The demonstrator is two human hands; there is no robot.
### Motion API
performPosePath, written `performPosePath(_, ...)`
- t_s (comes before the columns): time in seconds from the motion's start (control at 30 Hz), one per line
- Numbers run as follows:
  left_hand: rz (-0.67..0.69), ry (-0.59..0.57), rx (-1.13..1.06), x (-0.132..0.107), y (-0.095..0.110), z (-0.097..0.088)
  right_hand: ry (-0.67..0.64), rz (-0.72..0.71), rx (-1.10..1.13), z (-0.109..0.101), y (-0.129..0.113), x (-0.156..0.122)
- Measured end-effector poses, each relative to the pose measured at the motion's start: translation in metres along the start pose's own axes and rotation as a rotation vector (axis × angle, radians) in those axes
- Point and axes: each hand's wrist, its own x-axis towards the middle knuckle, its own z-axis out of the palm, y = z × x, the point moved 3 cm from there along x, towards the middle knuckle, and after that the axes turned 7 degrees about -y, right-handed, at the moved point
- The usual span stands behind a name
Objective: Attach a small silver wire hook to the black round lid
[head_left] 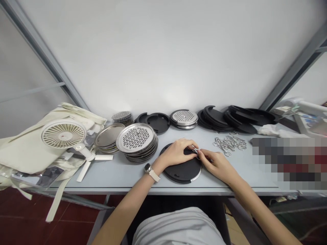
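My left hand [176, 153] lies on a round black disc with a steel rim [182, 172], and its fingertips reach a small metal wire hook [196, 151]. My right hand [217, 166] comes in from the right and pinches the same hook at its fingertips, just above the disc's far right side. The two hands meet at the hook, so most of it is hidden. A tangled pile of similar metal hooks [230, 144] lies on the table to the right of my hands, out of their reach by a short gap.
Stacks of perforated steel discs [135, 139] and black ring parts [214, 117] line the back of the grey table [122, 178]. A white fan [63, 133] lies on a cream cloth bag [30, 153] at left. A pixelated patch covers the table's right end.
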Motion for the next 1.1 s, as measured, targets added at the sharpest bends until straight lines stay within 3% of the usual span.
performPosePath(1.1, -0.021, -0.019, -0.058, 0.0006, -0.0005, -0.0001, 0.070, -0.025, -0.010, -0.0030, -0.0037, -0.0008)
